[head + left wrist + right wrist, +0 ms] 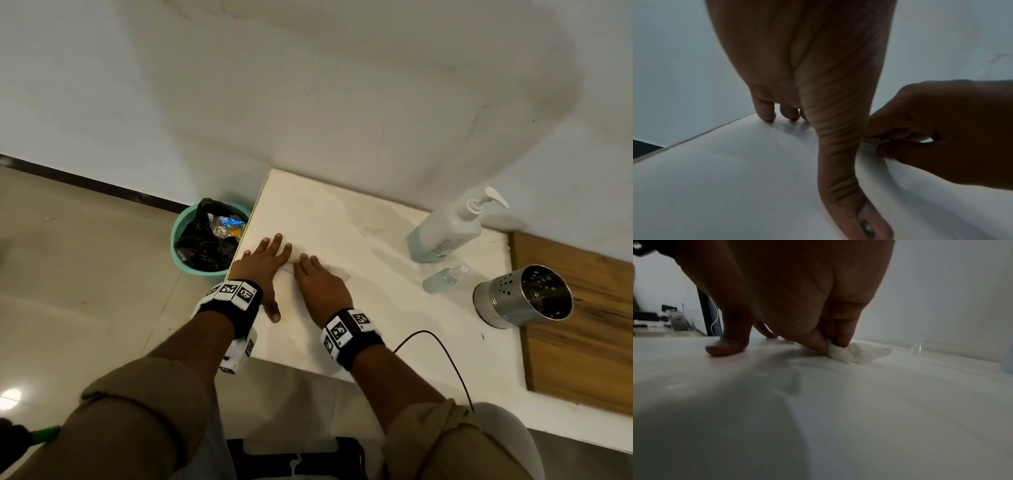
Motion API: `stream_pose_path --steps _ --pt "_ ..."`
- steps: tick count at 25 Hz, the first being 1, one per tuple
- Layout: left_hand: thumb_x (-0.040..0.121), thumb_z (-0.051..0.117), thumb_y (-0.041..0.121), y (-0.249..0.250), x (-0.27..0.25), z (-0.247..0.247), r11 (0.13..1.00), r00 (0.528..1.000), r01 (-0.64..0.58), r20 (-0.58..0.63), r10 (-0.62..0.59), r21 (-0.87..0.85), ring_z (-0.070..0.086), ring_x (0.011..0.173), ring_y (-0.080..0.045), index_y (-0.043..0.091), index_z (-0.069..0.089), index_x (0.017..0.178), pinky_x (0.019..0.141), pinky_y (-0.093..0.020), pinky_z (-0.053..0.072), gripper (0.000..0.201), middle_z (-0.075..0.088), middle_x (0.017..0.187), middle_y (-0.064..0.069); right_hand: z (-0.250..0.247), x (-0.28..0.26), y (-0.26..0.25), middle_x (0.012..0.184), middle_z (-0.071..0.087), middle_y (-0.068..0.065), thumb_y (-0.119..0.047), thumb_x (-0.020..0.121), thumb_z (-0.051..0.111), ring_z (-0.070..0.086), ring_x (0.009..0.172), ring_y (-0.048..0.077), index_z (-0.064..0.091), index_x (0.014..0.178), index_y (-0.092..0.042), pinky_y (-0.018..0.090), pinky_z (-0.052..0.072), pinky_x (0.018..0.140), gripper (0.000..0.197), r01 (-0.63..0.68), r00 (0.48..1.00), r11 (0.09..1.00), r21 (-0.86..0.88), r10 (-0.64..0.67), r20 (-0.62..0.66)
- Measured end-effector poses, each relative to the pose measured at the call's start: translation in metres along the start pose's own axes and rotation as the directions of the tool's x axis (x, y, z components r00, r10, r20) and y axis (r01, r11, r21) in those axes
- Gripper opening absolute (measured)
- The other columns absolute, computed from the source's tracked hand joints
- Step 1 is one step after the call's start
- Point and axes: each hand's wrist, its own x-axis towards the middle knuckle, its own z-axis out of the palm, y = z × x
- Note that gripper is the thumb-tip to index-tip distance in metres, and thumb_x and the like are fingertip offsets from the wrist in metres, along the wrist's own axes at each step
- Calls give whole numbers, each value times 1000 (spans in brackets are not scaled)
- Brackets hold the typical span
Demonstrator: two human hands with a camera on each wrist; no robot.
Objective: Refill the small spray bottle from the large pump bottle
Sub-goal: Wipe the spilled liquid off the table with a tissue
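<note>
Rolled olive sleeves (144, 411) fill the bottom of the head view, with tagged black wristbands (233, 294) above them. Fingers (818, 340) of the right hand (320, 284) curl down and pinch a small white wad of tissue (859, 352) against the white bench (376, 308). The left hand (267, 263) lies flat just beside it at frame centre, fingers (766, 112) straight and spread, thumb stretched back, holding nothing.

At right of the frame, well apart from both hands, the large pump bottle (448, 229) stands by the wall, pale bluish liquid filling most of it. Just below it the small spray bottle (443, 279) lies on its side, clear, with bluish liquid inside. Beside that a perforated steel cup (524, 296) shows only its bare inside. A wooden board (582, 325) runs along the right edge.

On the floor at left of the bench corner, a teal bin (209, 236) holds a black liner and crumpled wrappers. A black cable (442, 356) trails over the bench's near edge.
</note>
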Motion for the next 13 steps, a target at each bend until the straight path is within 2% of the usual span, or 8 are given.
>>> stream_pose_path --steps 3,6,8,9,11,13 --pt "45 93 44 0 -1 -1 1000 1000 -6 1 6 19 -16 149 -19 28 -12 153 119 -48 7 151 -26 159 3 0 -3 27 156 29 20 1 99 32 27 145 36 28 149 -2 45 40 106 50 -104 993 994 -24 102 -56" --pt "46 92 46 1 -2 -1 1000 1000 -12 11 11 27 -17 148 -20 28 -14 153 119 -49 7 151 -27 158 3 1 -18 67 137 48 19 3 92 41 44 127 39 44 142 -9 44 47 89 51 -263 956 965 -17 258 -142" --pt "46 92 46 1 -1 -2 1000 1000 -10 18 9 28 -17 148 -20 27 -14 152 119 -49 6 151 -28 158 3 3 -28 77 126 49 16 4 88 45 49 112 34 47 140 -16 39 50 76 55 -323 935 946 36 325 -140" --pt "46 92 46 1 -1 -1 1000 1000 -8 19 8 24 -17 148 -20 27 -14 152 119 -49 6 151 -28 158 3 3 -31 75 124 48 14 4 89 44 49 109 31 46 140 -17 37 50 73 55 -344 929 937 59 349 -122" --pt "46 92 45 1 -2 -2 1000 1000 -5 18 5 23 -17 148 -19 27 -14 152 119 -49 7 151 -28 158 3 2 -32 61 124 47 12 4 90 43 50 108 28 49 135 -14 35 50 75 48 -356 926 930 90 364 -97" --pt "46 93 45 2 -2 -3 1000 1000 -2 19 1 28 -17 148 -20 27 -14 152 119 -49 7 151 -27 158 3 2 -35 40 127 48 12 4 89 43 50 110 29 55 127 -9 37 51 79 41 -313 941 939 142 327 -89"
